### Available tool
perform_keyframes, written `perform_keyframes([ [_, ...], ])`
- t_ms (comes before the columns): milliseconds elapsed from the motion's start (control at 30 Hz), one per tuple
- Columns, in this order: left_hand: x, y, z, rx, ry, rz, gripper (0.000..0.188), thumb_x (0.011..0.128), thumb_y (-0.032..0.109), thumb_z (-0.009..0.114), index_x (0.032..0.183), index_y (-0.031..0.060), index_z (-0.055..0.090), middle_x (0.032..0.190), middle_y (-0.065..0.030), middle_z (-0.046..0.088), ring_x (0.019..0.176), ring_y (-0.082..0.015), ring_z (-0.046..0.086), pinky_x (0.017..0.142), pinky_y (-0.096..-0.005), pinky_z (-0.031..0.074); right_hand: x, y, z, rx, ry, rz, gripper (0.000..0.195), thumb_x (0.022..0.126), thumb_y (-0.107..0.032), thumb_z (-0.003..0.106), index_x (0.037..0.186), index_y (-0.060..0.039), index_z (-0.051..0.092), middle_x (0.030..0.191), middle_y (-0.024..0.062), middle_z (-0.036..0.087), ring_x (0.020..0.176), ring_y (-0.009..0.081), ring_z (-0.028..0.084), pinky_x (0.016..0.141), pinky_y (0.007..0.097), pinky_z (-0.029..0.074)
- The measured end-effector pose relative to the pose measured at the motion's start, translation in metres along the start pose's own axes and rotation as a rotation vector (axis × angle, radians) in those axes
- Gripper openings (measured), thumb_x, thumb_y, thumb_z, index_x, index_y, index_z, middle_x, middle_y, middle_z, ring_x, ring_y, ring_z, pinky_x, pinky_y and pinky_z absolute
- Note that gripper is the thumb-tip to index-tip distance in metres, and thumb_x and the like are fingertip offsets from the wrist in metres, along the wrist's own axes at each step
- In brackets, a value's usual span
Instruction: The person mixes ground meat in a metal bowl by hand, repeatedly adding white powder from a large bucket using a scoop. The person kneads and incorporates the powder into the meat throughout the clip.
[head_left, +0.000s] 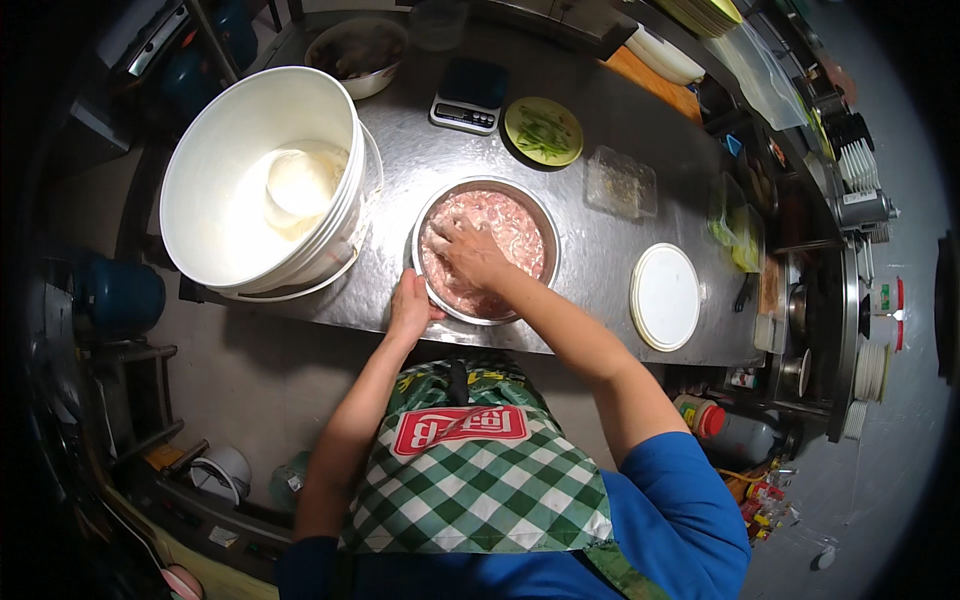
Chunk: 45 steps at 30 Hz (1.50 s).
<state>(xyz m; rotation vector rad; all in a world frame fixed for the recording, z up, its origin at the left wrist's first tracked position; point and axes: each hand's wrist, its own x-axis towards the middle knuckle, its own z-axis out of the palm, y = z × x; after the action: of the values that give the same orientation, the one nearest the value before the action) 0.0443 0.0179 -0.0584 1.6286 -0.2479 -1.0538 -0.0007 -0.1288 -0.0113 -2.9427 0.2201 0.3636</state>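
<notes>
A round metal bowl (553, 232) stands near the front edge of the table, holding a wet, pale pink raw meat mixture (517, 232). My right hand (469, 251) is down in the meat, fingers spread and bent, their tips coated and partly sunk in it. At the bowl's lower left, my left hand (412, 304) holds the outer wall, thumb along the side and fingers partly hidden beneath.
A tall white bucket (352, 187) containing white powder and a scoop-like container (300, 184) stands left. Behind are a digital scale (465, 112), a green plate (514, 142) of cut green vegetables and a clear plastic box (620, 184). A white lid (666, 296) lies right on the steel table (585, 300).
</notes>
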Motion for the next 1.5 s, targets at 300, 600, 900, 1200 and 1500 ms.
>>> perform_keyframes([
  [300,-0.001,0.006,0.006,0.036,0.016,-0.022,0.02,0.093,0.019,0.027,0.092,0.0027,0.039,0.076,-0.0082,0.052,0.052,-0.013,0.053,0.044,-0.0227,0.048,-0.014,0.056,0.034,0.023,-0.024,-0.095,0.023,0.072,-0.025,0.054,0.085,-0.0069,0.059,0.09,0.0117,0.059,0.086,0.0266,0.057,0.073,0.0374,0.047],
  [600,0.003,-0.003,0.001,-0.006,-0.022,0.011,0.022,0.093,0.02,0.026,0.094,0.0019,0.04,0.081,-0.0081,0.052,0.056,-0.0129,0.053,0.047,-0.023,0.05,-0.025,0.057,0.022,0.722,0.331,0.521,0.033,0.085,-0.028,0.038,0.103,-0.0058,0.053,0.102,0.0258,0.053,0.1,0.0339,0.051,0.084,0.0435,0.038],
  [900,0.005,-0.006,0.003,-0.038,-0.018,0.031,0.021,0.093,0.019,0.028,0.095,0.003,0.04,0.08,-0.0067,0.051,0.057,-0.0114,0.051,0.047,-0.024,0.05,0.017,0.036,0.032,0.223,0.233,0.207,0.046,0.06,-0.013,0.065,0.104,-0.0104,0.053,0.115,0.0216,0.043,0.104,0.0371,0.044,0.086,0.0385,0.041],
  [1200,0.003,-0.005,0.01,-0.089,-0.032,0.038,0.019,0.093,0.019,0.027,0.095,0.0046,0.04,0.083,-0.0068,0.051,0.058,-0.0127,0.053,0.048,-0.0249,0.051,0.018,0.069,0.069,0.297,0.494,0.304,0.013,0.073,-0.007,0.05,0.078,0.0036,0.054,0.076,0.0233,0.056,0.07,0.0348,0.056,0.065,0.0403,0.045],
  [1500,0.007,-0.007,-0.001,-0.234,-0.129,-0.008,0.019,0.093,0.02,0.027,0.098,0.0068,0.039,0.086,-0.0061,0.055,0.063,-0.0123,0.055,0.053,-0.026,0.05,0.048,0.052,0.029,0.208,0.378,0.464,0.024,0.073,-0.01,0.046,0.083,0.0119,0.052,0.08,0.0292,0.056,0.074,0.0379,0.058,0.064,0.0397,0.049],
])
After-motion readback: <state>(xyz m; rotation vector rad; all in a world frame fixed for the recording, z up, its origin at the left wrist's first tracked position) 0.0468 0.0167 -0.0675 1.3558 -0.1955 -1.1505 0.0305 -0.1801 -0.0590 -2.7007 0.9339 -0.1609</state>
